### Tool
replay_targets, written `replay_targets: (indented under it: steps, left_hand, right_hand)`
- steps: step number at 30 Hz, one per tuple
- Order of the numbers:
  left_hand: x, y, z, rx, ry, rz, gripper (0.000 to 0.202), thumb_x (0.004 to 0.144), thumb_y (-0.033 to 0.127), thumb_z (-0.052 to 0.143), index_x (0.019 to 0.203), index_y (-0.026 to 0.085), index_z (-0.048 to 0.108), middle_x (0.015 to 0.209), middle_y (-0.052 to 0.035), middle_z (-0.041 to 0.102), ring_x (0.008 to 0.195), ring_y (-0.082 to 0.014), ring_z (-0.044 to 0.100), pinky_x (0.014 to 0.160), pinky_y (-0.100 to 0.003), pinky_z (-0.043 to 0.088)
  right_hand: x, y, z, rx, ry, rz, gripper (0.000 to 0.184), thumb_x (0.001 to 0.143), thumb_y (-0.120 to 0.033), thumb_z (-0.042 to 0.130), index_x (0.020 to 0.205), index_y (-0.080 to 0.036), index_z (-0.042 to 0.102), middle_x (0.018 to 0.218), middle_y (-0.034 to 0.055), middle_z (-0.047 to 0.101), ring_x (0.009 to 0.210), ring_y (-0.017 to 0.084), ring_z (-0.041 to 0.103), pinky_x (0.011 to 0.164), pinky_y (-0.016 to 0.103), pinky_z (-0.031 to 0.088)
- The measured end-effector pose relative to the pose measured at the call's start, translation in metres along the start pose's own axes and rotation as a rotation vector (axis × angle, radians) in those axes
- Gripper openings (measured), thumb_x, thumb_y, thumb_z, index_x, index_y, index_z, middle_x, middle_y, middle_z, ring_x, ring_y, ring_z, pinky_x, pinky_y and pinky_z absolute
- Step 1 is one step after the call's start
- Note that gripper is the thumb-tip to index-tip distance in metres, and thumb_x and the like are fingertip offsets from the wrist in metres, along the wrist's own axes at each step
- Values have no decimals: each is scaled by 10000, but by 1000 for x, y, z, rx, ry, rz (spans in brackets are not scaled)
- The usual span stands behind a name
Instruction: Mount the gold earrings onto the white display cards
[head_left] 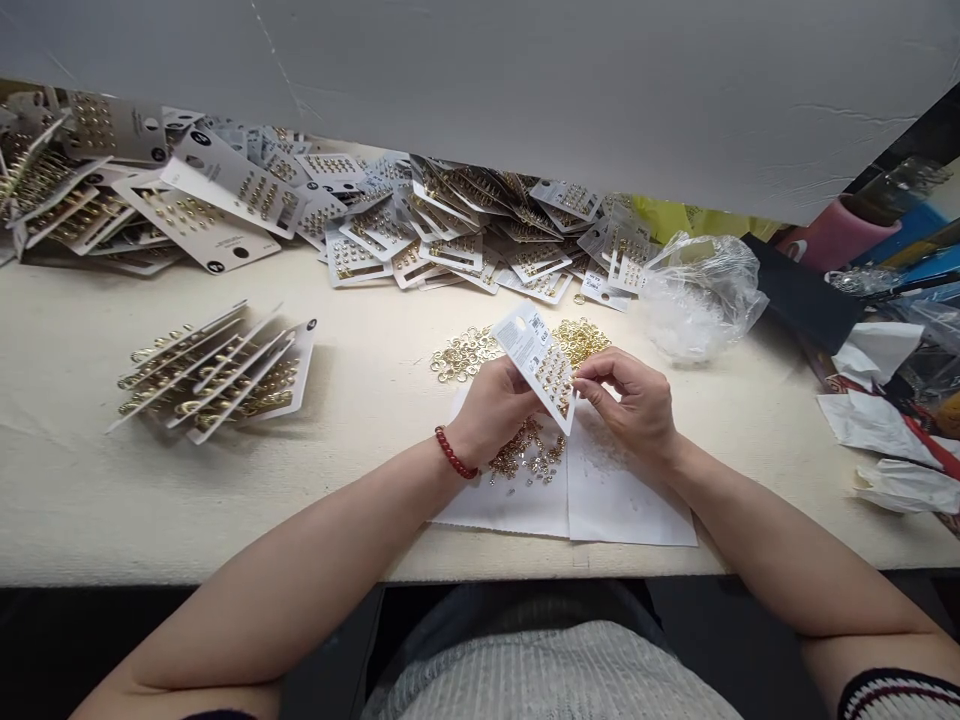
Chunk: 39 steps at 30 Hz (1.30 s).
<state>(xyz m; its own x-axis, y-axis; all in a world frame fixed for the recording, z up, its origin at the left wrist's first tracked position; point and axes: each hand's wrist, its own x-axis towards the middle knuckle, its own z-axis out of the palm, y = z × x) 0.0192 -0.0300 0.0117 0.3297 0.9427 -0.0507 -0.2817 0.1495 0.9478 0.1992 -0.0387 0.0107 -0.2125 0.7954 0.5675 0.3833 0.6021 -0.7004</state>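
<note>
Pinching the seemingly light, bendy earring card [541, 365] by its edges, left hand [491, 410] and right hand [634, 400] are gripping it, fingers closed.

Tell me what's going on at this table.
A seated person holds a white card studded with gold pieces in the left hand, while the right hand pinches its lower edge. Loose gold rings lie in piles just behind the hands, above the paper sheets. A fanned stack of filled cards lies to the left on the table; a big heap runs along the back.
</note>
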Motion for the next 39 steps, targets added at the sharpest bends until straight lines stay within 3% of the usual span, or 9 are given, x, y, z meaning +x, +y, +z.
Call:
replay_targets:
  steps: [6, 10, 15, 19, 23, 32, 39]
  left_hand:
    - [-2, 9, 3, 145, -19, 127, 177, 694, 296, 848, 734, 187, 715, 707, -26, 702, 611, -141, 624, 588, -274, 534]
    - [-2, 8, 3, 159, -5, 205, 295, 707, 432, 826, 660, 182, 678, 673, -23, 674, 609, -136, 599, 590, -270, 504]
    - [1, 4, -1, 138, 5, 200, 393, 772, 551, 738, 677, 173, 687, 644, -29, 662, 594, -129, 599, 525, -240, 467]
    - [1, 6, 0, 192, -29, 176, 264, 684, 347, 859, 641, 168, 670, 604, -3, 638, 539, -103, 570, 491, -219, 462]
    - [0, 5, 1, 215, -8, 160, 167, 682, 203, 857, 695, 169, 695, 675, -17, 687, 610, -117, 636, 565, -231, 535]
    - [1, -2, -1, -118, -92, -97, 232, 714, 239, 837, 832, 150, 658, 711, -5, 698, 606, -114, 665, 607, -242, 575]
    - [2, -3, -1, -249, -131, -154, 317, 663, 364, 867, 782, 160, 655, 664, 9, 666, 532, -119, 629, 455, -213, 530]
  right_hand:
    - [0, 0, -2, -35, -21, 33, 61, 880, -205, 671, 827, -176, 677, 764, 25, 691, 679, 125, 654, 603, 289, 589]
    - [1, 1, -2, -105, -15, -82, 66, 879, -175, 655, 820, -185, 682, 754, 27, 710, 690, 139, 665, 611, 297, 578]
    - [2, 2, -2, -141, -8, -187, 87, 878, -124, 635, 842, -184, 685, 766, 36, 723, 727, 153, 687, 656, 311, 587]
    - [2, 1, -2, -134, -42, -127, 82, 871, -127, 639, 841, -186, 688, 766, 32, 723, 706, 147, 680, 617, 292, 579]
    - [2, -1, -2, -120, -49, -46, 84, 864, -117, 640, 840, -183, 686, 777, 29, 718, 710, 138, 673, 628, 287, 572]
    - [0, 0, 1, 106, -21, 119, 65, 892, -189, 642, 947, -182, 674, 898, 40, 698, 818, 135, 674, 719, 308, 605]
    - [0, -4, 3, 141, 78, 81, 86, 845, -132, 673, 900, -191, 646, 855, 17, 660, 793, 136, 647, 708, 325, 593]
